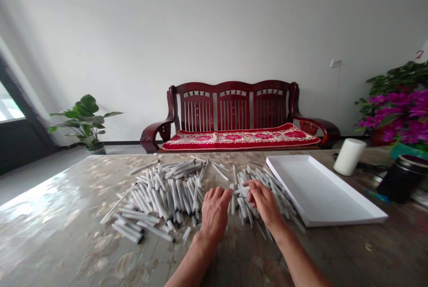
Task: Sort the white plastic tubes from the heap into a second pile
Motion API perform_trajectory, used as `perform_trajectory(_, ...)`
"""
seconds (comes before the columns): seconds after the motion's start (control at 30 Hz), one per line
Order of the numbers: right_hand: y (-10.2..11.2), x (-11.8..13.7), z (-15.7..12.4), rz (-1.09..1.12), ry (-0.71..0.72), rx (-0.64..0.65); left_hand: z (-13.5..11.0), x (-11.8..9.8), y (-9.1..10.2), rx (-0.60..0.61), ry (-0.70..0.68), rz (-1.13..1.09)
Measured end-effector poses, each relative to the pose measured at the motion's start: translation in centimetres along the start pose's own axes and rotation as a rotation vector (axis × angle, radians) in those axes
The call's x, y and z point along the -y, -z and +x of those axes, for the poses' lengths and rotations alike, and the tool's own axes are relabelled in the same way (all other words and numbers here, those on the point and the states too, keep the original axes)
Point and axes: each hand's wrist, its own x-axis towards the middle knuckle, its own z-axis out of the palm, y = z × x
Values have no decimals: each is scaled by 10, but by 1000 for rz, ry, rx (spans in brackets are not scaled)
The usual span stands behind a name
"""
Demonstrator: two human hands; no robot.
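Between my two hands lies a slim whitish pen (pixel 240 190), held nearly level above the table. My left hand (pixel 216 210) is closed, thumb and fingers pinched at the pen's left end. At its right end my right hand (pixel 262 200) pinches with thumb and forefinger; the fingertips partly cover it. A big heap of white pens (pixel 157 195), many with black ends, spreads to the left of my left hand. Under and beside my right hand is a second heap of similar pens (pixel 277 193).
A shallow white tray (pixel 334 189) stands right of the second heap on the patterned table (pixel 83 242). Farther right are a white cylinder (pixel 349 156), a dark container (pixel 403 179) and purple flowers (pixel 401 113). Across the table is a red wooden bench (pixel 234 104).
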Motion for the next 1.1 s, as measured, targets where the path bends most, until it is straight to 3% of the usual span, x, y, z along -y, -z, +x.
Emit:
perform_trajectory(0.2, 4, -7, 5, -98, 32, 13, 5, 6, 6, 77, -35, -190)
perform_trajectory(0.4, 28, -12, 14, -275, 177, -130, 13, 22, 15, 203, 226, -330)
perform_trajectory(0.53, 26, -22, 15, -489, 249, -183, 14, 22, 0, 189, 314, -313)
perform_trajectory(0.7, 17, -20, 11, -658, 329, -215, 10, 18, -27, 114, 290, -574)
perform_trajectory(0.8, 4, -13, 1, -732, 414, -107, 11, 22, -24, 68, 305, -547)
perform_trajectory(0.97, -30, -13, -22, -872, 510, 281, 14, 39, 8, 9, 385, -50)
perform_trajectory(1.03, -38, -16, -25, -897, 502, 386, 13, 45, 19, 56, 438, 75)
perform_trajectory(1.1, -40, -19, -24, -911, 460, 385, 13, 50, 25, 119, 484, 146)
